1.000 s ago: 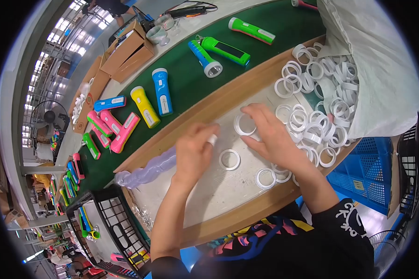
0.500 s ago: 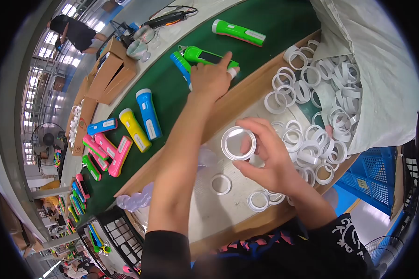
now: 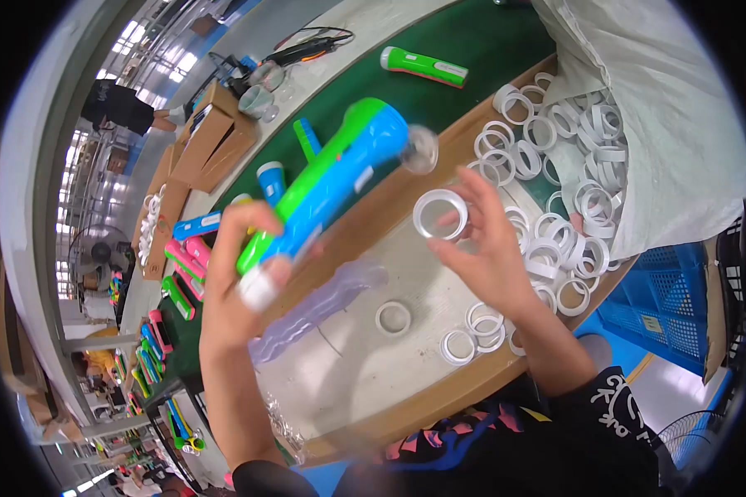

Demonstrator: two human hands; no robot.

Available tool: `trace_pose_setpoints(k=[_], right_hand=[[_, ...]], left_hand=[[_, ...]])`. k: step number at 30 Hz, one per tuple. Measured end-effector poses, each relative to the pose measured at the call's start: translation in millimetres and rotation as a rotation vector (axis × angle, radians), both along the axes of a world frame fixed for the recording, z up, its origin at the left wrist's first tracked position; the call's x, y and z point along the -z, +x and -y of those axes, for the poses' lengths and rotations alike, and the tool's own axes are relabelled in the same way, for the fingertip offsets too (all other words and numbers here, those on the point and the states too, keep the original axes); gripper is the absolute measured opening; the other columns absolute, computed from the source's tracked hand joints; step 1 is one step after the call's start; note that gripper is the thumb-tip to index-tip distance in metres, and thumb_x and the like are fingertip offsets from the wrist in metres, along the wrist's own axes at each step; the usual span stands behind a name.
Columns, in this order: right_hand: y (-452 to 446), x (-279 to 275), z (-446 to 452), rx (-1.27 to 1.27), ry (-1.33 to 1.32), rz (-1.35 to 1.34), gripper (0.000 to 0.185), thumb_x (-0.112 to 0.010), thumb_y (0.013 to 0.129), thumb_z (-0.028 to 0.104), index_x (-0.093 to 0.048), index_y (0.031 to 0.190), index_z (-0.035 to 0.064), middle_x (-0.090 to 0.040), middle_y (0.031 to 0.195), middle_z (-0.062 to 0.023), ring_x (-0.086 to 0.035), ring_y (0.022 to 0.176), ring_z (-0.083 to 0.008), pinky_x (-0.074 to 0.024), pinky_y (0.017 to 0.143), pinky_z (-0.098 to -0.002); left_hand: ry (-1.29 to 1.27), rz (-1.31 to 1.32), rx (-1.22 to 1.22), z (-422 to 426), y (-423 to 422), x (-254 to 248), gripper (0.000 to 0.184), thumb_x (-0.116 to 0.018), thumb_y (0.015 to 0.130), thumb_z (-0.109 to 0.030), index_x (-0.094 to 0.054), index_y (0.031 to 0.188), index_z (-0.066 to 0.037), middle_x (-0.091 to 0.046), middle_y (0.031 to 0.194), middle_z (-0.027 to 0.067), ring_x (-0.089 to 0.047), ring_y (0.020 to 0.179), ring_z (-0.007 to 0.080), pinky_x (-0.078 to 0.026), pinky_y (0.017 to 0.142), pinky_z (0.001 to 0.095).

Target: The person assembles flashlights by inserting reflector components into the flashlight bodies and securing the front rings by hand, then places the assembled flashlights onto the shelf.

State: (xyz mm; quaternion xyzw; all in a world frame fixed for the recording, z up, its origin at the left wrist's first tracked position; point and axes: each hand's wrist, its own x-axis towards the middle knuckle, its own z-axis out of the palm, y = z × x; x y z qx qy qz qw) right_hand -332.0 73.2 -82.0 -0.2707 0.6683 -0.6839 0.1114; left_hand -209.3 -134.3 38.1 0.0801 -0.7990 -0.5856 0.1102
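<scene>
My left hand (image 3: 244,265) is wrapped around the lower end of a green and blue flashlight (image 3: 327,182), raised and tilted over the tray's back edge. Something white covers the tip of my left thumb. At the flashlight's head hangs a clear round piece (image 3: 420,149), blurred by motion. Between the thumb and fingers of my right hand (image 3: 493,253) is a white ring (image 3: 440,214), its round opening turned towards me. Below it, a loose ring (image 3: 393,318) lies on the tray (image 3: 365,364).
Many white rings (image 3: 555,240) spill from a pale sack (image 3: 663,149) at the right. On the green belt (image 3: 497,37) lie a green flashlight (image 3: 423,66) and several pink and blue ones. Crumpled clear plastic (image 3: 323,302) is in the tray. A blue crate (image 3: 667,302) stands lower right.
My left hand has lifted the flashlight off the green belt and brought it nearer, over the tray. My right hand has moved slightly up and right with the ring.
</scene>
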Motion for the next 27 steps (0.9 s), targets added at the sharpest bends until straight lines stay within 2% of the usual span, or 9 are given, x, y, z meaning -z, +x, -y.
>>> trace_pose_setpoints(k=[6, 11, 13, 15, 17, 18, 19, 22, 27], right_hand=[[24.0, -14.1, 8.7, -0.246, -0.183, 0.04, 0.076, -0.068, 0.072, -0.004, -0.027, 0.136, 0.0012, -0.051, 0.118, -0.0129, -0.057, 0.104, -0.0184, -0.0486, 0.086, -0.0297], [39.6, -17.7, 4.5, -0.433, -0.197, 0.047, 0.062, -0.072, 0.072, -0.001, -0.043, 0.126, 0.0013, -0.051, 0.118, -0.0109, -0.055, 0.104, -0.017, -0.046, 0.091, -0.0296], [40.4, -22.0, 5.3, -0.492, -0.193, -0.106, 0.053, -0.073, 0.07, 0.0, -0.049, 0.118, 0.0019, -0.052, 0.117, -0.0094, -0.056, 0.097, -0.0169, -0.0474, 0.087, -0.0287], [45.0, -34.2, 2.7, -0.479, -0.148, -0.171, 0.048, -0.074, 0.069, 0.002, -0.051, 0.111, 0.0019, -0.053, 0.116, -0.01, -0.057, 0.091, -0.0187, -0.0487, 0.082, -0.029], [46.3, -43.9, 0.3, -0.496, -0.07, -0.427, 0.048, -0.075, 0.069, 0.006, -0.051, 0.11, 0.0011, -0.054, 0.114, -0.0129, -0.058, 0.091, -0.0221, -0.0487, 0.078, -0.0301], [46.8, -49.0, -0.6, -0.502, -0.025, -0.515, 0.048, -0.074, 0.07, 0.008, -0.05, 0.112, 0.0008, -0.054, 0.113, -0.0154, -0.058, 0.093, -0.0285, -0.0489, 0.078, -0.0334], [48.1, -53.6, -2.1, -0.503, -0.022, -0.517, 0.048, -0.074, 0.07, 0.008, -0.05, 0.112, 0.0008, -0.054, 0.113, -0.0154, -0.058, 0.093, -0.0285, -0.0489, 0.078, -0.0334], [54.1, -66.2, -5.2, -0.611, 0.09, -0.751, 0.056, -0.076, 0.068, 0.015, -0.052, 0.117, 0.0032, -0.055, 0.117, -0.0152, -0.058, 0.098, -0.0318, -0.0486, 0.084, -0.0346], [51.3, -86.7, -19.3, -0.79, 0.074, -0.591, 0.061, -0.076, 0.07, 0.015, -0.048, 0.122, 0.0022, -0.055, 0.118, -0.0143, -0.058, 0.098, -0.0293, -0.0482, 0.083, -0.0355]], left_hand=[[0.265, 0.023, -0.049, -25.2, 78.4, -13.2, 0.044, -0.067, 0.077, -0.034, -0.043, 0.101, -0.005, -0.054, 0.096, 0.0133, -0.061, 0.086, 0.0268, -0.047, 0.08, 0.0389], [0.204, 0.073, -0.135, -29.2, 127.0, -8.5, 0.033, -0.06, 0.084, -0.024, -0.043, 0.105, -0.005, -0.055, 0.099, 0.0129, -0.06, 0.089, 0.0223, -0.045, 0.081, 0.0353], [0.17, 0.07, -0.164, -33.6, 146.0, -10.2, 0.032, -0.061, 0.083, -0.02, -0.043, 0.106, -0.005, -0.055, 0.098, 0.0116, -0.061, 0.089, 0.0216, -0.045, 0.081, 0.0344], [0.099, 0.143, -0.196, -40.7, 159.2, -19.9, 0.043, -0.062, 0.079, -0.013, -0.042, 0.115, -0.004, -0.056, 0.1, 0.0118, -0.06, 0.091, 0.0211, -0.045, 0.079, 0.0336], [-0.018, 0.27, -0.261, -51.0, 169.8, -31.9, 0.059, -0.064, 0.071, -0.009, -0.041, 0.125, -0.003, -0.059, 0.1, 0.0124, -0.06, 0.092, 0.0206, -0.046, 0.078, 0.0326], [-0.271, 0.223, -0.175, -48.9, 173.9, -35.5, 0.06, -0.065, 0.068, -0.009, -0.044, 0.124, -0.003, -0.06, 0.098, 0.0131, -0.061, 0.089, 0.0217, -0.046, 0.077, 0.0323], [-0.523, 0.173, -0.09, -48.4, 175.8, -39.9, 0.06, -0.065, 0.066, -0.008, -0.047, 0.123, -0.002, -0.06, 0.097, 0.0137, -0.062, 0.086, 0.0227, -0.047, 0.076, 0.032], [-0.714, 0.23, 0.08, -62.9, 171.7, -59.0, 0.057, -0.066, 0.064, -0.007, -0.053, 0.119, -0.002, -0.06, 0.091, 0.0165, -0.061, 0.075, 0.0323, -0.049, 0.067, 0.0367], [-0.704, 0.22, 0.082, -66.0, 182.1, -55.1, 0.056, -0.069, 0.061, -0.008, -0.057, 0.116, -0.002, -0.062, 0.09, 0.015, -0.061, 0.074, 0.0309, -0.049, 0.067, 0.0369]])
